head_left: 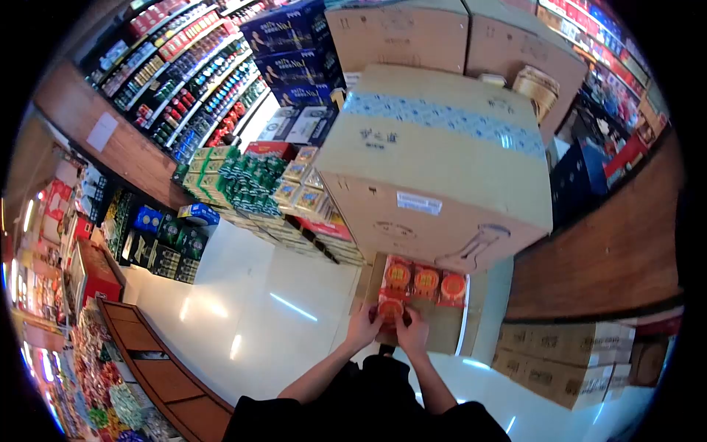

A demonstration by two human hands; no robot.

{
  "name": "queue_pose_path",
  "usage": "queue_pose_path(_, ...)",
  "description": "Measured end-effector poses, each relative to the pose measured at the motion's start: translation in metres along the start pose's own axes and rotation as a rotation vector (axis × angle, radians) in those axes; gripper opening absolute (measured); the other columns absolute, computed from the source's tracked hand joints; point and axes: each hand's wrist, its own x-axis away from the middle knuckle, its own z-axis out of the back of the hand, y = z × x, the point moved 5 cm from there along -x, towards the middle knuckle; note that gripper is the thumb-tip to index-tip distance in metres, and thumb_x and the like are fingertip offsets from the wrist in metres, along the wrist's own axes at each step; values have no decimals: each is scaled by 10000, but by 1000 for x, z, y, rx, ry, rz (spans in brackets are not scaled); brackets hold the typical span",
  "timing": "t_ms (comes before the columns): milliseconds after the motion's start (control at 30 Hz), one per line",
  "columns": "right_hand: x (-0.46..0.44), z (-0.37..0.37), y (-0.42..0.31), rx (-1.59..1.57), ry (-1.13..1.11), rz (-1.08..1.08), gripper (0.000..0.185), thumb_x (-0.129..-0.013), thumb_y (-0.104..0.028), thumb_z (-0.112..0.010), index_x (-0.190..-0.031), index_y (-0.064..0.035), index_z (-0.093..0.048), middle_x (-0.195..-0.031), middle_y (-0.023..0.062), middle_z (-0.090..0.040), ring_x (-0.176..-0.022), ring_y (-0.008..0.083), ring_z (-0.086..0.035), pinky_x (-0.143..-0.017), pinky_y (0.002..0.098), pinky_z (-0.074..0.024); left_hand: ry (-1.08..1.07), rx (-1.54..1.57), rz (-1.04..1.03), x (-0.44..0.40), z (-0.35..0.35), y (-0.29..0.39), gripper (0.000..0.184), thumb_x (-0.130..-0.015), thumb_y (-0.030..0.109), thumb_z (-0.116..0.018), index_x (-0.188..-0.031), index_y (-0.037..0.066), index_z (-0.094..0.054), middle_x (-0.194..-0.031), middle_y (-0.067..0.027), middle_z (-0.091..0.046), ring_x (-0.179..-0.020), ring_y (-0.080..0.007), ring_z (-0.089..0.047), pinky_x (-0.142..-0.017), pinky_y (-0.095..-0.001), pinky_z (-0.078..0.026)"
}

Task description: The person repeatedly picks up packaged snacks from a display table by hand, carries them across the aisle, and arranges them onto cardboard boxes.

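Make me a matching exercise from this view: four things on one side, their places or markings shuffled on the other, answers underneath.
Things
1. Large carton
2. Nearest red packet
3. White sheet
4. Row of three red packets

Places or markings
A. On the brown panel at the picture's left
B. Just beyond the hands, on a brown surface
C. Crossed by blue patterned tape
D. Between the left hand and the right hand

Right pairs: 1-C, 2-D, 3-A, 4-B
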Motion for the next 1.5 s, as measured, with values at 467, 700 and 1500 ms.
queue_pose_path(467, -2, -8, 15, -97, -77, -62, 364, -875, -261, -720, -1098, 15, -639, -932, 144, -674, -814, 242, -640, -744, 358, -514, -129, 245, 27, 7, 5, -15, 385, -933, 252, -625, -1195, -24, -565, -952, -163, -680, -803, -266, -673, -744, -380, -534)
queue_pose_path(700, 3, -2, 22, -96, 138, 29, 305, -882, -241, -714, -1040, 5, -625, -863, 76, -612, -743, 169, -565, -677, 314, -476, 95, 192, 43, 79, 58, -65, 505, -920, 334, -639, -1250, -34, -537, -1025, -179, -659, -914, -248, -656, -815, -364, -529)
queue_pose_path(1500, 622, -318, -208, 28, -1671, 1036, 599, -803, -219, -735, -1282, 27, -475, -1204, 200, -500, -703, 225, -629, -707, 347, -532, 1426, 687, 588, 691, 186, -345, 418, -939, 315, -619, -1186, -21, -584, -1079, -165, -668, -993, -235, -644, -876, -352, -508)
